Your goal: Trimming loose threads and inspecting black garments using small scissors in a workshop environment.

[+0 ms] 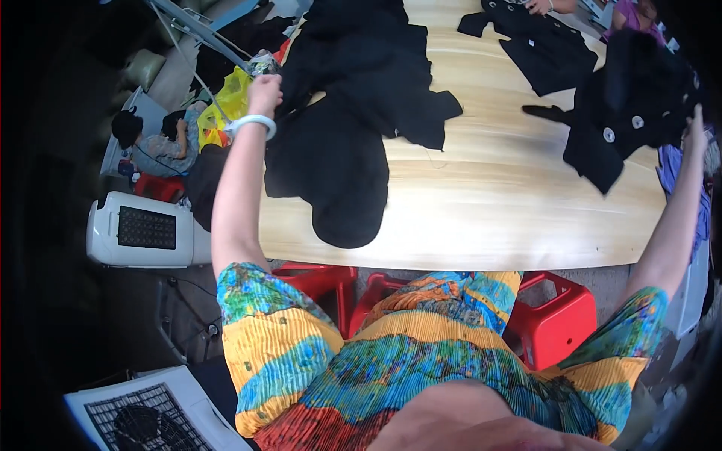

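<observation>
My left hand is closed in a fist at the left edge of a large black garment spread on the table. Whatever the fist holds is hidden, and a pale bangle circles that wrist. Far out to the right, my right hand grips the edge of another black garment, which has white round pieces along it. This one looks partly lifted, its lower corner hanging to a point over the tabletop.
Beyond the pale wooden table, a co-worker's hand touches a third black garment. Red stools stand below the near edge. At left are a white appliance, a yellow bag and a seated person.
</observation>
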`<action>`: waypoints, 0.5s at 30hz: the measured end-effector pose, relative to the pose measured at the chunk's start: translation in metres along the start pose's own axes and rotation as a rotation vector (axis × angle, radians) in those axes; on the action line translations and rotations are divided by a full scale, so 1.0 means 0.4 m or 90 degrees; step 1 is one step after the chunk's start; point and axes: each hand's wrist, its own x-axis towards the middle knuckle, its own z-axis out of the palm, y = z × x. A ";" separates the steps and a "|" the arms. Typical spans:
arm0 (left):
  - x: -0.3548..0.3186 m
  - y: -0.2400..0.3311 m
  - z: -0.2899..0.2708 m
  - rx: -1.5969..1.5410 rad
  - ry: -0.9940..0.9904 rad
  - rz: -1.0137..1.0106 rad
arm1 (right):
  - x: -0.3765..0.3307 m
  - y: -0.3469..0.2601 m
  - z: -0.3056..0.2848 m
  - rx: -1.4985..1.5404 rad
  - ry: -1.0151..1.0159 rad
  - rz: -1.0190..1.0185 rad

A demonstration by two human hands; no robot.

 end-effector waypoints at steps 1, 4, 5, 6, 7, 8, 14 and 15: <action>0.026 -0.041 -0.009 0.142 0.031 0.034 | -0.124 0.082 0.042 0.023 -0.032 0.025; -0.002 -0.017 0.173 0.463 0.055 0.271 | -0.362 0.233 -0.046 -0.099 -0.191 0.063; -0.034 -0.011 0.175 0.533 0.000 0.275 | -0.546 0.262 0.014 -0.029 -0.191 -0.009; -0.037 -0.017 0.180 0.578 -0.022 0.265 | -0.669 0.254 0.011 -0.072 -0.319 0.089; -0.020 -0.026 0.206 0.573 -0.021 0.258 | -0.777 0.239 0.001 -0.162 -0.292 0.146; -0.001 -0.046 0.225 0.574 -0.020 0.247 | -0.862 0.242 -0.015 -0.182 -0.312 0.146; 0.071 0.070 0.232 0.020 -0.076 0.106 | -0.950 0.189 -0.150 -0.181 -0.352 0.166; 0.064 0.111 0.220 -0.111 -0.046 0.139 | -0.945 0.179 -0.162 -0.165 -0.359 0.168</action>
